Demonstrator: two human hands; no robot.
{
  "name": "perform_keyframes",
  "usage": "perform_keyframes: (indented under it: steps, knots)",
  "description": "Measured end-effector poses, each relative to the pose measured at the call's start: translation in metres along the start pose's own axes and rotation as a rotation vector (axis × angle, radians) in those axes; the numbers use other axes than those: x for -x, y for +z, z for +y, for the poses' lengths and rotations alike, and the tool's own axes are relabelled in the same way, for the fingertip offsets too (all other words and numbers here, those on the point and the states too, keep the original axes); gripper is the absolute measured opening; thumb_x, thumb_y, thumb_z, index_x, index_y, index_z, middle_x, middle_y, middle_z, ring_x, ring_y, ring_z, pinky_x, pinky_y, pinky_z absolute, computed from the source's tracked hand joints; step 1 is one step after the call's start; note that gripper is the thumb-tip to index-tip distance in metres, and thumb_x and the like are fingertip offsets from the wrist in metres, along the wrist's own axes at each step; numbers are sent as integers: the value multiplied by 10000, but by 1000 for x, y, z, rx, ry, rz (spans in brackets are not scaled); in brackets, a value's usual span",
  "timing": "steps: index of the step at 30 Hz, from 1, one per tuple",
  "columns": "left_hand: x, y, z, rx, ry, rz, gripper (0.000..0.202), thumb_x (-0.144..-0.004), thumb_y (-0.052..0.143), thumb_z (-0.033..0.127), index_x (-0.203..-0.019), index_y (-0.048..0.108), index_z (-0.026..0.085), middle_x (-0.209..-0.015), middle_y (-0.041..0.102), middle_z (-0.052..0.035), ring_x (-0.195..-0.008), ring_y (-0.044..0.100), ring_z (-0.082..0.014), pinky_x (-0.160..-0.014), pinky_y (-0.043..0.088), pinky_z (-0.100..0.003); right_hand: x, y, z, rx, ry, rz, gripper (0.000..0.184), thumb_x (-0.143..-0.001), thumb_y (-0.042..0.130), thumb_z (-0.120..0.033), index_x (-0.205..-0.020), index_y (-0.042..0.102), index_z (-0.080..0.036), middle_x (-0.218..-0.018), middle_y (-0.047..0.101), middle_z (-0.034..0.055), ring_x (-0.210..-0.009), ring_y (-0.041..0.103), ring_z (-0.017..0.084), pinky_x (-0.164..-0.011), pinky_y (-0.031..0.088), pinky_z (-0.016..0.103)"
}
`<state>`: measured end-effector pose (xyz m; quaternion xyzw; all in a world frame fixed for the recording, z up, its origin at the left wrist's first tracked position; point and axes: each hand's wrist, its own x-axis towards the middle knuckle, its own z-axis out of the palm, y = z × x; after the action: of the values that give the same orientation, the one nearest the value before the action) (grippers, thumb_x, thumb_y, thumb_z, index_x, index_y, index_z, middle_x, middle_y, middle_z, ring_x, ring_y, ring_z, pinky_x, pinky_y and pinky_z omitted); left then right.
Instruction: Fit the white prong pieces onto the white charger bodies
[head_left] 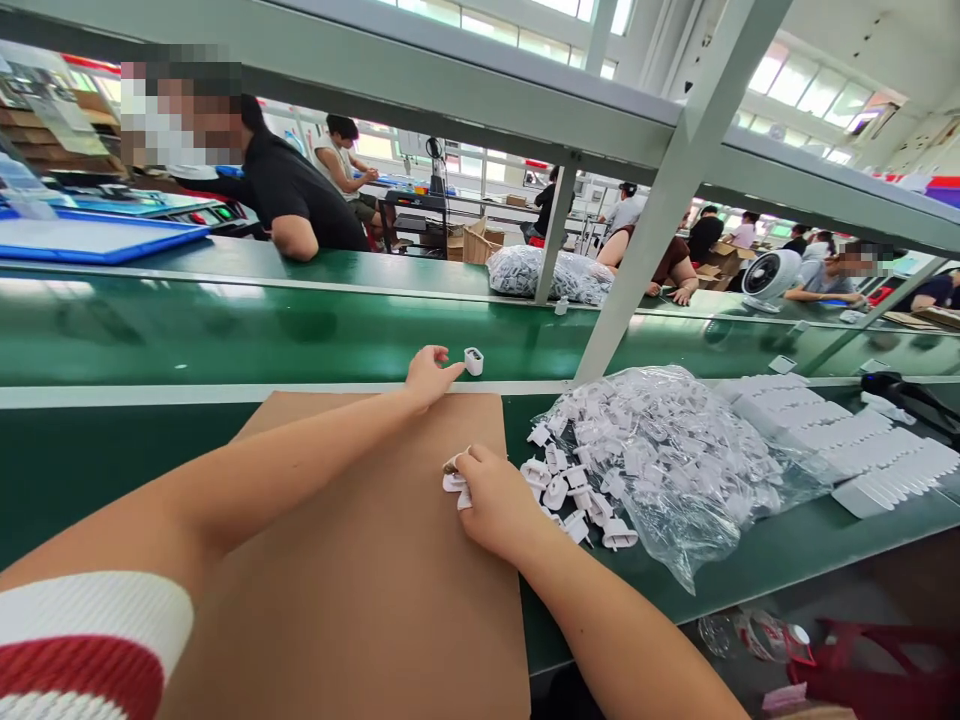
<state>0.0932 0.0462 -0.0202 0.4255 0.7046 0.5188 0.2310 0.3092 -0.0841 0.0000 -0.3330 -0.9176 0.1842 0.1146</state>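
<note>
My left hand (433, 378) reaches over the far edge of the cardboard sheet (360, 540), thumb and fingers apart. Just right of its thumb, a small white plug housing (473, 361) stands on the green conveyor belt; I cannot tell whether they touch. Over the cardboard's right side, my right hand (495, 500) is closed around white plastic plug parts (454, 480), partly hidden by the fingers. Beside that hand lie several loose white plug parts (577, 500), some with pins, spilling from a clear plastic bag (675, 450) full of similar pieces.
Neat rows of white pieces (840, 430) lie right of the bag. A slanted metal post (660, 220) and overhead beam cross the view. Beyond the green belt (225, 330) are a co-worker in black (300, 180), another full bag (517, 270) and a white fan (771, 275).
</note>
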Motion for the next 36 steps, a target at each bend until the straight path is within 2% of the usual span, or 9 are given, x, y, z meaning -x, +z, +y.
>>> perform_keyframes:
  steps: [4,8,12,15,19,23,27,30,36]
  knots:
    - [-28,20,4,-90,58,-11,668,-597,899,322,-1171,603,152,-1372,600,-178,-1338,491,-351,-1080,399,-385,-3,2,6,28,-2,44,329,-741,637,-54,-1026,667,-214,-1057,639,61,-883,620,206,-736,473,298]
    - [-30,23,9,-132,33,-67,484,-671,877,361,-1049,650,160,-1117,725,-149,-1108,644,-335,-974,462,-425,-12,3,12,-504,150,189,232,-768,705,-147,-985,690,-227,-959,715,29,-825,656,179,-721,504,285]
    - [0,-3,16,-113,104,-150,472,-689,869,400,-1078,698,196,-1076,756,-79,-1062,683,-270,-950,488,-355,-18,-6,10,-1242,356,254,464,-594,904,-377,-963,687,-201,-855,739,27,-723,677,161,-678,539,282]
    - [42,-39,17,-85,151,-233,520,-698,850,488,-1123,722,217,-1102,763,-45,-1040,690,-232,-941,509,-306,-18,-13,5,-1440,377,225,541,-508,946,-359,-955,693,-190,-849,755,36,-768,713,173,-735,570,300]
    - [104,-88,8,-141,236,-353,588,-721,807,611,-1161,741,227,-1129,759,-65,-1068,683,-277,-981,521,-352,-16,-14,0,-1468,381,216,526,-509,929,-313,-971,717,-177,-864,763,37,-798,719,171,-778,581,313]
    - [153,-116,-4,-136,330,-498,531,-738,826,554,-1186,764,275,-1184,750,-62,-1132,676,-304,-1025,521,-362,-16,-9,-3,-1350,334,258,460,-550,886,-304,-967,735,-182,-885,759,33,-820,694,161,-802,565,305]
    - [182,-120,-14,33,215,-664,617,-735,850,459,-1314,712,298,-1199,739,-64,-1143,689,-290,-1020,548,-349,-16,-8,-6,-1210,269,274,412,-610,845,-310,-990,725,-207,-910,743,26,-783,670,156,-753,561,306]
    - [190,-115,-22,106,136,-549,771,-655,909,454,-1363,655,287,-1187,724,-71,-1099,691,-279,-981,569,-348,-15,-7,-8,-1188,212,231,367,-655,831,-338,-980,703,-223,-955,731,18,-790,663,150,-754,569,310]
    - [190,-108,-27,39,218,-570,405,-783,765,550,-1049,772,245,-1060,743,-67,-997,671,-283,-917,547,-364,-9,-5,-14,-860,0,206,195,-810,765,-341,-915,659,-216,-944,712,28,-856,658,161,-836,561,327]
